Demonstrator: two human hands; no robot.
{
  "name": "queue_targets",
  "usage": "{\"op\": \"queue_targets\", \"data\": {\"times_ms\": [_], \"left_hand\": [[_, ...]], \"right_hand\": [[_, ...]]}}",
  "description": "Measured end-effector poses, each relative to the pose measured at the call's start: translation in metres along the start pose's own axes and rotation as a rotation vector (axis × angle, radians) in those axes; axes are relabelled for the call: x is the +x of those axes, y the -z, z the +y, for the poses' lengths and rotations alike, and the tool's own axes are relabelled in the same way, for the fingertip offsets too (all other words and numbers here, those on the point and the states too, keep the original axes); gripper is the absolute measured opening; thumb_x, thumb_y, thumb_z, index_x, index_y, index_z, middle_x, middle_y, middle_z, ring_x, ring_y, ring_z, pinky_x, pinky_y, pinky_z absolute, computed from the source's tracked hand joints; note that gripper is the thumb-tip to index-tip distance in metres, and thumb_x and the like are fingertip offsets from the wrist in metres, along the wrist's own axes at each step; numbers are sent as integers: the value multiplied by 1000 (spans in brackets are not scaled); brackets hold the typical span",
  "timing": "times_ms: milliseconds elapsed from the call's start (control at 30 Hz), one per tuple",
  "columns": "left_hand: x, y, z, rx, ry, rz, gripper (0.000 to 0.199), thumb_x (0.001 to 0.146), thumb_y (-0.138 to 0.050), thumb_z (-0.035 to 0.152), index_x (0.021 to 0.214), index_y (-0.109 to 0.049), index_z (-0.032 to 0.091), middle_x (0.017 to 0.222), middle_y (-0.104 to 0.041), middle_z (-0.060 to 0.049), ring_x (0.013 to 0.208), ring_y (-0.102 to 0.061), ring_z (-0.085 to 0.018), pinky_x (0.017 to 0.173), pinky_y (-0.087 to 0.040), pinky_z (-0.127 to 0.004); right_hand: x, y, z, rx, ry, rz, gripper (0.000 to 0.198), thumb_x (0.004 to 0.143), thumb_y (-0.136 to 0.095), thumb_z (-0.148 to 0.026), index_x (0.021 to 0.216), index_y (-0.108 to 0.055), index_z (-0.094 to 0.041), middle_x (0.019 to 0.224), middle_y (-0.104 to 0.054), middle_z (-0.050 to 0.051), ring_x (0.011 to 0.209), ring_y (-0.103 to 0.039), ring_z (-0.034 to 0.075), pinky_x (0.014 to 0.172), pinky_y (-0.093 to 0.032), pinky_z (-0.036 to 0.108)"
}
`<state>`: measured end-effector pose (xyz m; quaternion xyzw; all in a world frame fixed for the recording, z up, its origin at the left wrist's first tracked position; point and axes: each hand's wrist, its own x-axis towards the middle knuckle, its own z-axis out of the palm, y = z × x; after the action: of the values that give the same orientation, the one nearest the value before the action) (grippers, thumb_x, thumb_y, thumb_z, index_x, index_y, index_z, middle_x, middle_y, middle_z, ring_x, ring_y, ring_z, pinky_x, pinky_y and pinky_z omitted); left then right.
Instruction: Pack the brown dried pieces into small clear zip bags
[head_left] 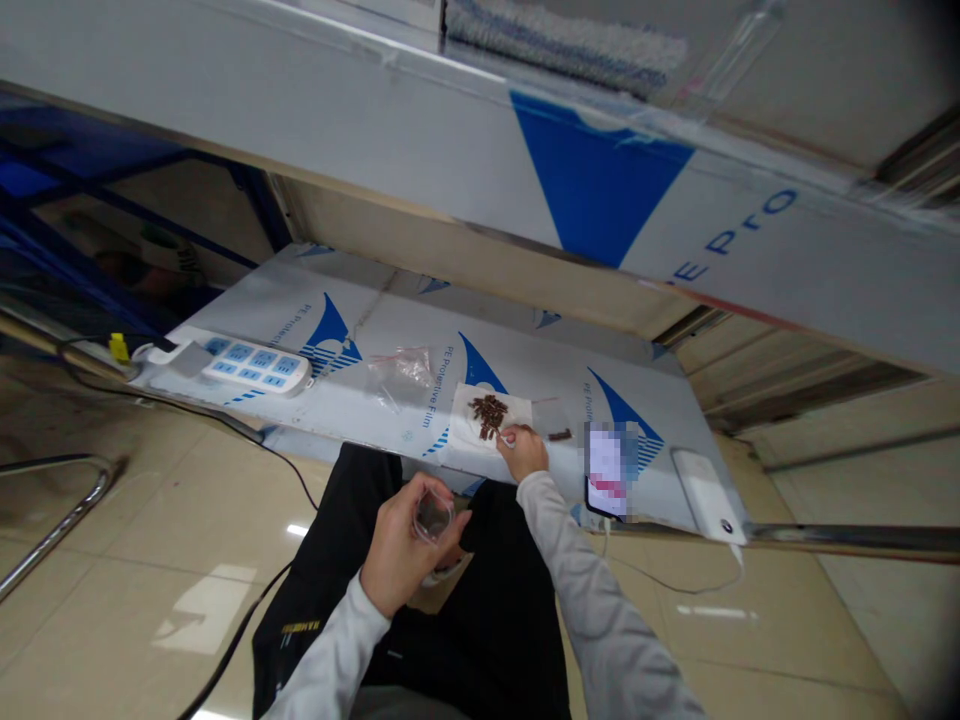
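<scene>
My left hand (405, 535) is wrapped round a small clear plastic cup (433, 517), held above my lap with its mouth facing up. My right hand (523, 452) is closed in a pinch at the lower right edge of a pile of small dark-brown pieces (489, 412). Something pale shows at its fingertips, too small to name. Under the pile lies a white paper sheet (463, 425) on the shelf. Just right of that hand are a few more brown pieces (559, 436). Below my left hand, a tan piece (441, 597) rests on my lap, partly hidden.
Crumpled clear plastic bags (411, 368) lie left of the paper. A white power strip (255, 368) is farther left, its black cable hanging over the edge. To the right are a phone (606, 475) and a white device (706, 495). A film-covered ledge (450, 150) overhangs the back.
</scene>
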<state>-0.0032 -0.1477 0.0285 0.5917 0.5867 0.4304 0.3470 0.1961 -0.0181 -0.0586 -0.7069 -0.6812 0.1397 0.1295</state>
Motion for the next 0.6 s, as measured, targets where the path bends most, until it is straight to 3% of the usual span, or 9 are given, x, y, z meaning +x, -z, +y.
{"op": "queue_targets", "data": {"times_ms": [167,300,400,467,600], "left_hand": [[0,-1,2,7,-13,-9,19,74,-67,31,79,-54,19,68,-60,3,60,-60,-11,60,-48,-21],[-2,-1,-1,7,-4,1,20,73,-67,31,81,-54,19,69,-60,2,61,-60,-12,61,-48,-22],[-2,-2,-2,-11,7,-9,19,73,-67,30,82,-54,19,71,-61,2,63,-60,-12,62,-48,-22],[-1,-4,0,-27,9,-23,19,73,-66,29,82,-53,19,72,-61,1,64,-60,-12,63,-48,-22],[-1,-7,5,-84,-23,-67,17,70,-64,21,83,-53,19,73,-60,2,65,-60,-13,63,-48,-22]], "right_hand": [[2,-2,-3,6,-6,37,12,78,-63,-28,83,-70,-20,83,-68,7,75,-65,19,68,-48,27],[-7,16,-7,46,-4,81,9,77,-62,-22,77,-69,-19,76,-67,6,72,-63,18,69,-47,27],[-37,49,-22,130,52,110,14,81,-59,-28,82,-69,-18,73,-65,4,67,-60,16,68,-47,27],[-65,73,-41,306,165,105,16,82,-59,-32,86,-68,-20,71,-63,1,60,-56,14,63,-47,25],[-114,105,-86,494,360,-63,7,79,-64,-26,84,-69,-23,66,-58,-1,60,-54,13,60,-45,23]]}}
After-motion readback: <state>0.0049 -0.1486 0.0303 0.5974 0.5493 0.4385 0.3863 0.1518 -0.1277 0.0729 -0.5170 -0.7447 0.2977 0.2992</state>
